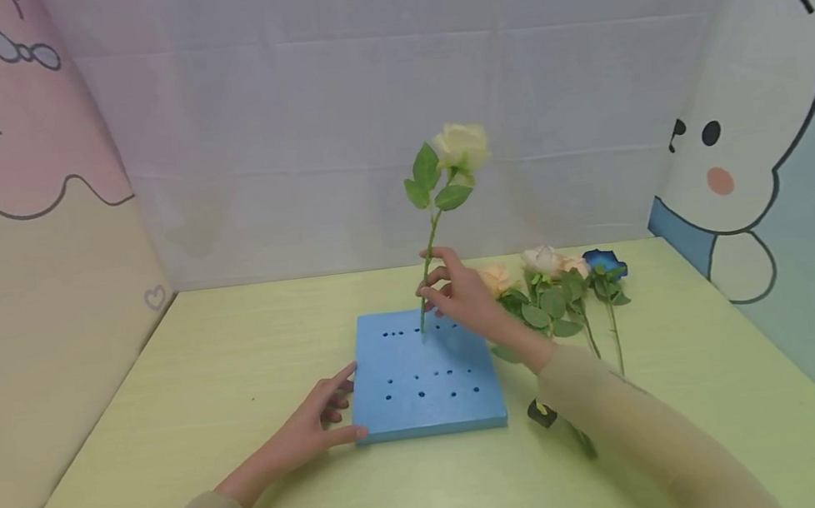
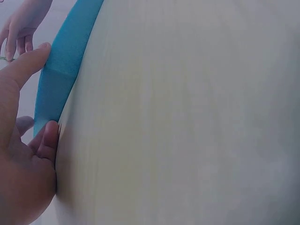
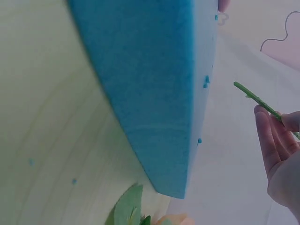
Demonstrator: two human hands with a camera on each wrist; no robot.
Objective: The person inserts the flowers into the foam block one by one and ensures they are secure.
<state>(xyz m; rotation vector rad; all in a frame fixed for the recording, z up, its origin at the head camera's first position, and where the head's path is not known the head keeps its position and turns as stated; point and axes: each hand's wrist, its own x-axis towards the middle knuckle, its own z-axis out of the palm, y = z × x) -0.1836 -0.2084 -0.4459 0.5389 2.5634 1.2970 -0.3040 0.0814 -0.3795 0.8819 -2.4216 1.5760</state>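
My right hand (image 1: 467,296) pinches the green stem of a white rose (image 1: 463,147) between thumb and fingers. The bloom points up and leans a little right, its leaves just below. In the right wrist view, the stem's cut end (image 3: 253,97) hangs clear of the blue foam block (image 3: 150,79). From the head view, that end overlaps the block's back row of holes. My left hand (image 1: 306,426) rests against the block's left side, thumb at the front corner and index finger stretched along the edge. The left wrist view has its fingers (image 2: 50,136) touching the blue side wall.
Several roses lie right of the block, among them a peach one (image 1: 497,279), a pale one (image 1: 541,260) and a blue one (image 1: 604,260); my right forearm covers part of their stems. A pale yellow table (image 1: 435,494) bears everything, with patterned cloth walls (image 1: 390,105) around it.
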